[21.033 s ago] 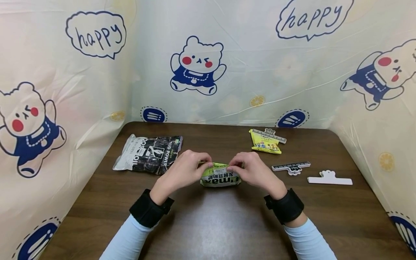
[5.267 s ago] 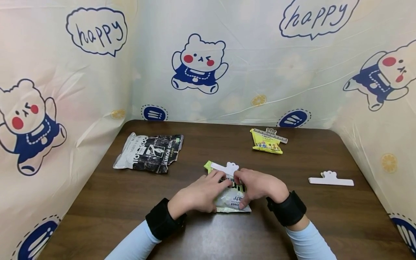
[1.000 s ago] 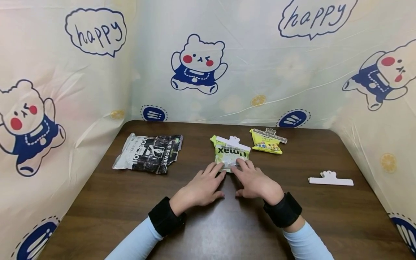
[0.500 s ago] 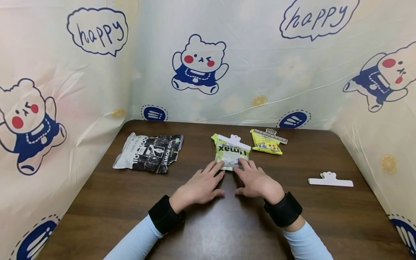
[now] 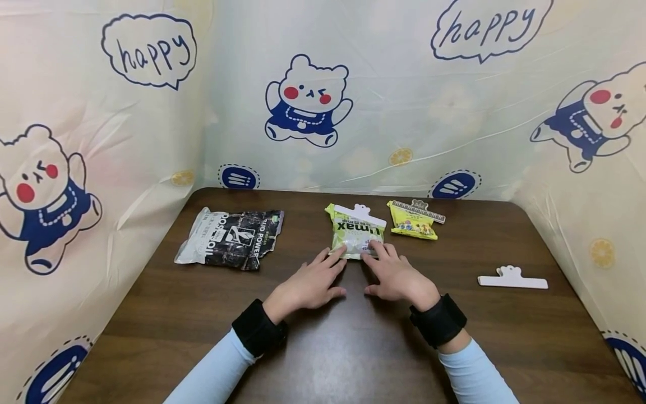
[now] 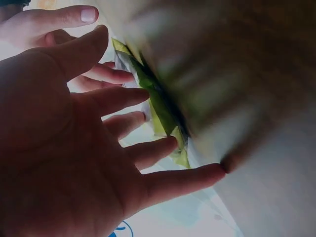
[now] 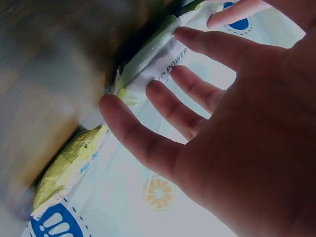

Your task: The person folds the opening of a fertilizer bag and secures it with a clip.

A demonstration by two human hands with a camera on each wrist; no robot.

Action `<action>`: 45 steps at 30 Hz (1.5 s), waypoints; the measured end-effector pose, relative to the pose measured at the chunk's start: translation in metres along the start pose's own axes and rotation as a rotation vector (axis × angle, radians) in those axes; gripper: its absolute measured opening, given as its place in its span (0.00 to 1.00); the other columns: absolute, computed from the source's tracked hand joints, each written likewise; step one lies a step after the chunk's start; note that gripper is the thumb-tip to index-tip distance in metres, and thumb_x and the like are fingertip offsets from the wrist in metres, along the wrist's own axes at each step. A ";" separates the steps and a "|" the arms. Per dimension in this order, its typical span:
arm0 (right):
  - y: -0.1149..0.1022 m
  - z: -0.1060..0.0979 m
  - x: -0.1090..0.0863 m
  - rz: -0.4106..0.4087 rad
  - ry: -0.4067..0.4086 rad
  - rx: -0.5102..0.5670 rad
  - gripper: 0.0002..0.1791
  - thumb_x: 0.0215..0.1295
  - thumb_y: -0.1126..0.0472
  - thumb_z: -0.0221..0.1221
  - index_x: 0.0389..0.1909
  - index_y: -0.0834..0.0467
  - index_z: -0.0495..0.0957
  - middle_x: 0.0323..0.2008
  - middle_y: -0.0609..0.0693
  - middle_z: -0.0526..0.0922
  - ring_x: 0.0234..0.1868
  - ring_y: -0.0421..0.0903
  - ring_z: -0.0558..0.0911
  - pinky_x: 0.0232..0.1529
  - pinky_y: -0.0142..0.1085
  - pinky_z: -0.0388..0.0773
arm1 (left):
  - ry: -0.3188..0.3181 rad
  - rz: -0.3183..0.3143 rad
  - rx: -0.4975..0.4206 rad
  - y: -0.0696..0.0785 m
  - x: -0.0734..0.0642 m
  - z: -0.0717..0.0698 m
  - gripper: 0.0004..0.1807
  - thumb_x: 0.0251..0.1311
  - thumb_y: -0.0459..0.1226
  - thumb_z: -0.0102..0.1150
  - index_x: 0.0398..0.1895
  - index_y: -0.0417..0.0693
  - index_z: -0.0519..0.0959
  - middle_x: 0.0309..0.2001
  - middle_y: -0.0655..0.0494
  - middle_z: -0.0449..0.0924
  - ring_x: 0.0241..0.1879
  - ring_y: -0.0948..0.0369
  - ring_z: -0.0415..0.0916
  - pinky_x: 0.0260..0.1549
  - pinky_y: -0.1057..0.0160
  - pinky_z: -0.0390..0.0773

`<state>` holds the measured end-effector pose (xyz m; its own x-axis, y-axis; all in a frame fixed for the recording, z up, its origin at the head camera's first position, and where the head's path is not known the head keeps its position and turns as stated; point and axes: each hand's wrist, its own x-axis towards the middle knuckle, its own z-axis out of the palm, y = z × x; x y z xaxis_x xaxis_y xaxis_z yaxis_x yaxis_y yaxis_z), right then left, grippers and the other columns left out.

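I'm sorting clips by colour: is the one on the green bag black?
No, the clip along the far edge of the green bag is white.

Clipped green bag lying flat

Plain light-blue sleeves are worn with thick black wristbands.

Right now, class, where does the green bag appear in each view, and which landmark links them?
Head: the green bag lies slightly right of and below centre.
Left wrist: the green bag is a slanting strip near the centre.
Right wrist: the green bag slants at top centre.
Shared landmark: the right hand.
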<state>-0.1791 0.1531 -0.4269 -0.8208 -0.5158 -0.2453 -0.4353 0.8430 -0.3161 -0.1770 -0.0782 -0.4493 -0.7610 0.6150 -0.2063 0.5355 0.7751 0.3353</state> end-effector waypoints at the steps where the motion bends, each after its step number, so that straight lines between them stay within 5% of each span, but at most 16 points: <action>1: 0.001 0.000 0.001 0.004 -0.004 0.003 0.42 0.70 0.52 0.67 0.78 0.63 0.62 0.81 0.68 0.49 0.78 0.69 0.52 0.68 0.73 0.62 | -0.004 -0.005 -0.002 0.000 0.001 0.000 0.39 0.76 0.54 0.56 0.81 0.44 0.60 0.87 0.52 0.39 0.82 0.40 0.42 0.61 0.22 0.67; 45: 0.029 0.005 0.033 0.081 0.046 0.024 0.39 0.76 0.54 0.61 0.81 0.60 0.56 0.83 0.66 0.42 0.81 0.70 0.44 0.69 0.75 0.58 | -0.121 -0.120 -0.019 -0.009 0.055 -0.019 0.41 0.77 0.56 0.52 0.83 0.48 0.55 0.87 0.58 0.31 0.83 0.44 0.35 0.65 0.18 0.57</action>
<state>-0.2172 0.1593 -0.4489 -0.8696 -0.4378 -0.2284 -0.3582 0.8777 -0.3185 -0.2308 -0.0543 -0.4465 -0.7690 0.5319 -0.3544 0.4353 0.8419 0.3191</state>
